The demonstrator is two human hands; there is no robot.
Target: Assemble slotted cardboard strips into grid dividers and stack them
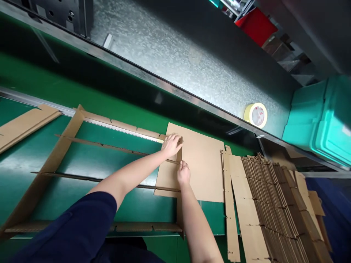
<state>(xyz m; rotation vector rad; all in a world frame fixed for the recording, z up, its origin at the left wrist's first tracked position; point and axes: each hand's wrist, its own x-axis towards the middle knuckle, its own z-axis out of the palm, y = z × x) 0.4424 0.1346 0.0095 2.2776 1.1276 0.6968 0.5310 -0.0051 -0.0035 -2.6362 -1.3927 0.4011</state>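
Observation:
A grid of upright cardboard divider strips stands on the green table. Its right-hand cross strip runs front to back across the ends of several long strips. My left hand is closed around the far end of this cross strip, close to the corner with the back long strip. A little nearer to me, my right hand pinches the same strip with thumb and fingers. The left cross strip stands at the other end. Under the grid's right part lies a flat cardboard sheet.
Stacked slotted cardboard strips lie at the right, beside a single strip. More cardboard lies far left. Above the table, a metal shelf holds a yellow tape roll and a turquoise bin.

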